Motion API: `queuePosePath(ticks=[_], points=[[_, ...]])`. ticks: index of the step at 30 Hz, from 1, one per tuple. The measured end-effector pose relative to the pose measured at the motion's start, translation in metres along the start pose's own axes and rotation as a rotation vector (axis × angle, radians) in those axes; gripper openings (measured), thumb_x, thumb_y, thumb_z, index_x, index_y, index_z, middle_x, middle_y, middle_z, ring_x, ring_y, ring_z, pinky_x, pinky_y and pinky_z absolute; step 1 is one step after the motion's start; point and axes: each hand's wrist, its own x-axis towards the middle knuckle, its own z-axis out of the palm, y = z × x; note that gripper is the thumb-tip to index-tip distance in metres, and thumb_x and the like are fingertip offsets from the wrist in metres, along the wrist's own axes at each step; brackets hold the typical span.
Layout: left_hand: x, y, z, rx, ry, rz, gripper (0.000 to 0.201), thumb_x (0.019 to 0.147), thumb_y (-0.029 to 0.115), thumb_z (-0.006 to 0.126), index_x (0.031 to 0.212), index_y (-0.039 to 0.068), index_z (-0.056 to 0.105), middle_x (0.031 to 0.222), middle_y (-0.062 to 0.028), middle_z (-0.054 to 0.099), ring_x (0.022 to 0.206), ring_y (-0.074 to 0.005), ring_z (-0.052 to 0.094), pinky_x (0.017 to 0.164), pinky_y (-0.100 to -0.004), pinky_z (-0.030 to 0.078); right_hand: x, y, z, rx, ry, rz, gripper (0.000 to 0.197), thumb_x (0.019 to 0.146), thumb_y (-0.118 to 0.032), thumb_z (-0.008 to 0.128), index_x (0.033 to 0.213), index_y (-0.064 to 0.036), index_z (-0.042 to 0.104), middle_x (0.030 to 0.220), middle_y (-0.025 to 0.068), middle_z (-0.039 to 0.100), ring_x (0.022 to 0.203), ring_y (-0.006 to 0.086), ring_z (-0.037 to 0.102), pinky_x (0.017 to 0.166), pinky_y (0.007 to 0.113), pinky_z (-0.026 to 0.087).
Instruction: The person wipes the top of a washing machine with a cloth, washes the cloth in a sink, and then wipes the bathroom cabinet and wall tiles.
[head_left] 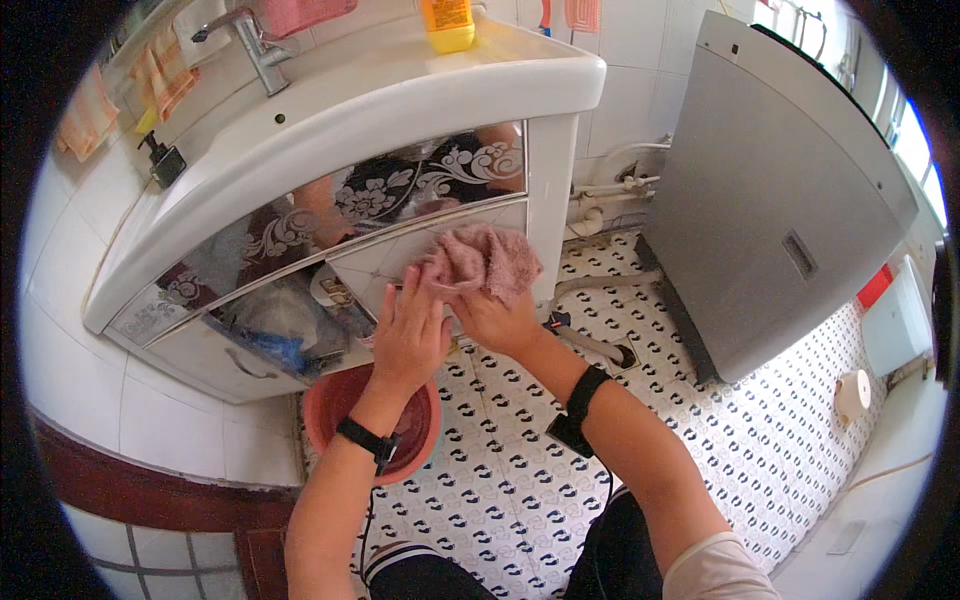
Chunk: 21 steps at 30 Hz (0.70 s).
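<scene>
A crumpled dusty-pink cloth (pixel 485 258) is pressed to the white cabinet door (pixel 375 262) under the washbasin. My right hand (pixel 495 318) grips it from below, its fingers mostly hidden in the folds. Beside it, my left hand (pixel 412 330) has its fingers stretched out, with the tips at the door and the cloth's left edge. Whether those fingertips bear on the cloth or on the door, I cannot tell. Above runs a mirrored panel (pixel 400 190) with a silver flower pattern.
Below my left forearm stands a reddish basin (pixel 428 430). The cabinet's open compartment holds bagged items (pixel 275 320). A grey washing machine (pixel 770 200) is at the right, with a hose (pixel 590 342) on the floor. A yellow bottle (pixel 450 28) and a tap (pixel 255 50) top the white washbasin (pixel 380 95).
</scene>
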Motion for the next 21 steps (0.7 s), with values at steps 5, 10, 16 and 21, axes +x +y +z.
queuePosePath(ticks=[5, 10, 16, 21], points=[[0.027, 0.029, -0.009, 0.117, -0.054, 0.258, 0.044, 0.093, 0.020, 0.053, 0.134, 0.004, 0.057, 0.150, -0.0067, 0.045, 0.142, -0.0233, 0.037, 0.118, -0.0444, 0.021, -0.016, 0.032, -0.019, -0.011, -0.047, 0.098, 0.040, 0.090, -0.028, 0.059, 0.127, -0.0121, 0.062, 0.139, 0.0143, 0.053, 0.127, 0.0368, 0.048, 0.098, 0.055, 0.036], [0.031, 0.049, 0.017, 0.170, -0.143, 0.429, 0.050, 0.088, 0.018, 0.051, 0.135, 0.000, 0.053, 0.153, -0.0106, 0.039, 0.143, -0.0276, 0.036, 0.117, -0.0449, 0.026, -0.061, 0.053, 0.021, 0.112, 0.120, 0.341, 0.039, 0.092, -0.024, 0.055, 0.127, -0.0070, 0.058, 0.136, 0.0179, 0.055, 0.121, 0.0421, 0.051, 0.099, 0.056, 0.034], [-0.016, 0.047, 0.042, 0.108, -0.250, 0.529, 0.054, 0.086, 0.016, 0.050, 0.136, -0.007, 0.049, 0.155, -0.0168, 0.033, 0.144, -0.0331, 0.031, 0.114, -0.0466, 0.030, -0.120, 0.016, 0.060, -0.247, -0.028, 0.461, 0.029, 0.089, -0.026, 0.057, 0.103, -0.0006, 0.059, 0.095, 0.0198, 0.060, 0.090, 0.0409, 0.054, 0.076, 0.048, 0.036], [-0.039, 0.049, 0.039, -0.107, -0.327, 0.402, 0.056, 0.086, 0.014, 0.051, 0.136, -0.010, 0.046, 0.155, -0.0200, 0.030, 0.145, -0.0341, 0.028, 0.115, -0.0495, 0.028, -0.136, -0.004, 0.066, -0.212, -0.231, 0.453, 0.050, 0.089, -0.023, 0.056, 0.132, 0.0029, 0.050, 0.122, 0.0261, 0.055, 0.110, 0.0426, 0.052, 0.099, 0.057, 0.034]])
